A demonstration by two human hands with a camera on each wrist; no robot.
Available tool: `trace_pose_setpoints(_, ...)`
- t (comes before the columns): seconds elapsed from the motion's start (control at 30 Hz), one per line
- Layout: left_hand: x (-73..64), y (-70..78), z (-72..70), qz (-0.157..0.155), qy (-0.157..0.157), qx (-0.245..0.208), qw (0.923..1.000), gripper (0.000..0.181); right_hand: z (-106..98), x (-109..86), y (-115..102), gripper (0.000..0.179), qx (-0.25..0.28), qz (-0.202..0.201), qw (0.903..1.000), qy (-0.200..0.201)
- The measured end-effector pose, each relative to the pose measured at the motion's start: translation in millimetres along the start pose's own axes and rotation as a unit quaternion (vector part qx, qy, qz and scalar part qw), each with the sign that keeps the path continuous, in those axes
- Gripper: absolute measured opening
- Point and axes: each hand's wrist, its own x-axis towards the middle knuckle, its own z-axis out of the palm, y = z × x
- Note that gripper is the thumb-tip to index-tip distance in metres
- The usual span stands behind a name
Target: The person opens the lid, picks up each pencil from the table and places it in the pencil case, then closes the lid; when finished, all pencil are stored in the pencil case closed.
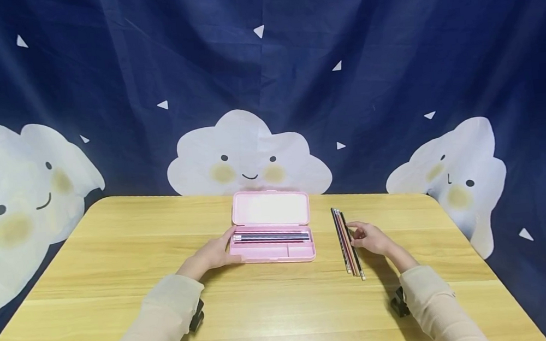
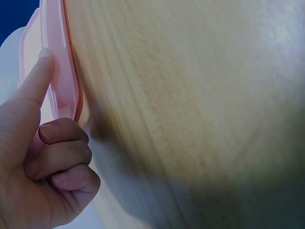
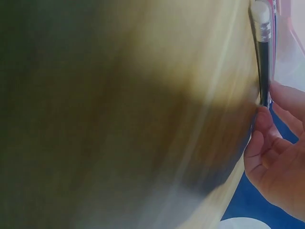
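Note:
An open pink pencil case (image 1: 264,257) lies on the table, its lid raised at the back. Several dark pencils (image 1: 272,238) fill its long compartment. My left hand (image 1: 215,252) grips the left end of the case, thumb along the front wall; in the left wrist view the other fingers curl beside its corner. To the right of the case, several loose pencils (image 1: 343,246) lie side by side, roughly pointing away from me. My right hand (image 1: 372,238) pinches the rightmost black pencil (image 3: 263,57) between thumb and fingers; its white eraser end faces me.
The wooden table (image 1: 277,313) has rounded far corners. Behind it hangs a dark blue curtain (image 1: 222,49) with white clouds and triangles. Small dark devices sit under both wrists.

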Motion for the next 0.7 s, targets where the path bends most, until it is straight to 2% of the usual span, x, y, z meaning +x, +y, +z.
trace_pose_setpoints(0.27, 0.2, 0.1, 1.2, -0.004, 0.000, 0.004, 1.0000, 0.094, -1.0, -3.3, -2.8, 0.053, -0.029, 0.031, 0.9990, 0.013)
trace_pose_setpoints(0.5, 0.3, 0.0, 1.9, -0.007, -0.003, 0.004, 1.0000, 0.095, -1.3, -3.6, -5.7, 0.049, -0.044, 0.056, 0.9974, 0.002)
trace_pose_setpoints(0.7, 0.4, -0.5, 0.7, -0.005, 0.001, 0.003, 1.0000, 0.094, -1.4, 0.0, -7.9, 0.048, -0.076, 0.062, 0.9951, -0.002)
